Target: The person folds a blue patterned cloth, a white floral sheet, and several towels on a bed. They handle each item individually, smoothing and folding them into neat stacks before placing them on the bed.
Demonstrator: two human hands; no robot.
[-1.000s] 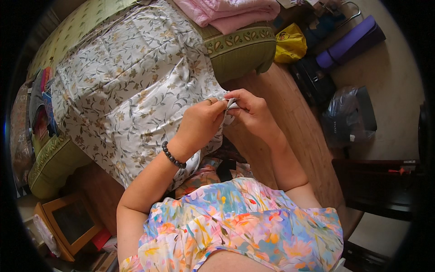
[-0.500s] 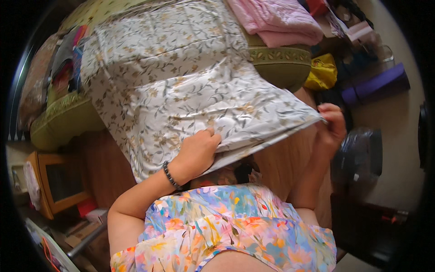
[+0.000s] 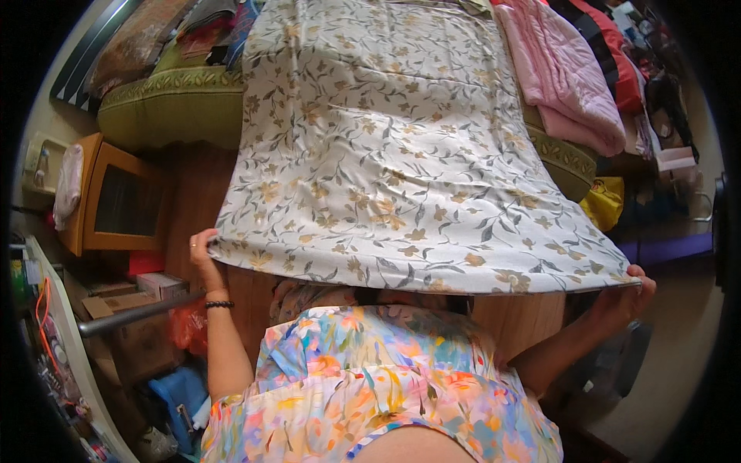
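Note:
A white bedsheet printed with grey leaves and tan flowers stretches from the bed toward me. Its near edge hangs above the floor, pulled wide between my two hands. My left hand pinches the near left corner. At the near right corner, my right hand has its fingers closed on the cloth. The sheet's far part lies over the bed, with small creases across it, and its far end runs out of view at the top.
The green bed edge shows at left. A folded pink quilt lies on the bed's right side, above a yellow bag. At left stand a wooden cabinet, cardboard boxes and a desk edge with a grey bar.
My left hand has gone from the middle of the near edge out to the left corner. My right hand has moved right and nearer. The sheet's edge is now spread wide.

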